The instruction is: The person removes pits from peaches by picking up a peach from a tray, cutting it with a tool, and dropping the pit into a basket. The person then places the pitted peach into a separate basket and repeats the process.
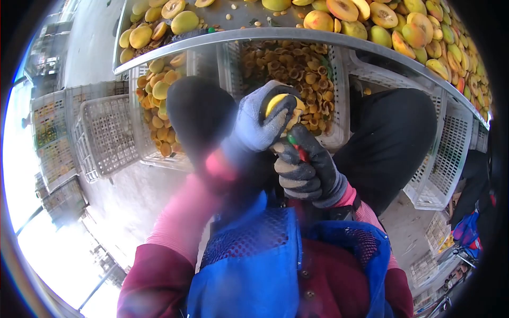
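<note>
A yellow fruit [277, 104] is held in my left hand [261, 116], which wears a blue-grey glove with its fingers wrapped round it. My right hand [306, 168], in a dark-palmed grey glove, is closed on a small tool with a red and green handle [300, 148]. The tool's upper end points at the fruit; its tip is hidden. Both hands are close together above my lap. Beyond them stands a crate [340, 95] of scooped fruit pieces.
A metal-edged table [254, 34] with whole and halved fruit spans the top. At left are a crate of fruit halves [159, 100] and a white crate [110, 132]. Another white crate [442, 159] stands at right, near a person's dark-clothed leg [473, 180].
</note>
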`<move>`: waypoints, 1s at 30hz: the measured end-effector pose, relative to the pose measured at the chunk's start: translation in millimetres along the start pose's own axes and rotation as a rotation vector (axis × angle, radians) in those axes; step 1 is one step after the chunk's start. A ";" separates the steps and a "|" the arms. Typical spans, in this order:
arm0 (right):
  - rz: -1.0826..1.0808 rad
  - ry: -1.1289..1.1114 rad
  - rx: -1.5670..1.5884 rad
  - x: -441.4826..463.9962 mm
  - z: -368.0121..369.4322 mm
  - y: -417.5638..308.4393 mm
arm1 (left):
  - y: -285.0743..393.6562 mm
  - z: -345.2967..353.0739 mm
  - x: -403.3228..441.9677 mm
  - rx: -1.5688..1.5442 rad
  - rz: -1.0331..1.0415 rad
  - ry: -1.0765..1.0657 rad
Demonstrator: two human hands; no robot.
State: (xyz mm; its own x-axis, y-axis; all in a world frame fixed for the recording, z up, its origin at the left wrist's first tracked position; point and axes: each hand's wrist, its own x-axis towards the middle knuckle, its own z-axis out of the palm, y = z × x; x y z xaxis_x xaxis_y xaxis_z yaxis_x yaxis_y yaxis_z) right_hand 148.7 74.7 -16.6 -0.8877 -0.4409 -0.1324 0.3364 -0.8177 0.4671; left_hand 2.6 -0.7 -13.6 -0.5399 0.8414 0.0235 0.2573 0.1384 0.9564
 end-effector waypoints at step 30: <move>-0.073 -0.145 -0.118 -2.9 -32.8 -10.9 | 13.8 -53.6 -40.1 0.097 0.015 0.474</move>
State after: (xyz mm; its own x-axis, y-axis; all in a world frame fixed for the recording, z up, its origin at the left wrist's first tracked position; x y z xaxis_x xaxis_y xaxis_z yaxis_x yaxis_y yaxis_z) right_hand 157.9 72.8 -50.0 -0.9442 -0.3280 -0.0309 0.2965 -0.8869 0.3542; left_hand -15.1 -60.6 14.2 -0.8354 0.5163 0.1887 0.3291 0.1947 0.9240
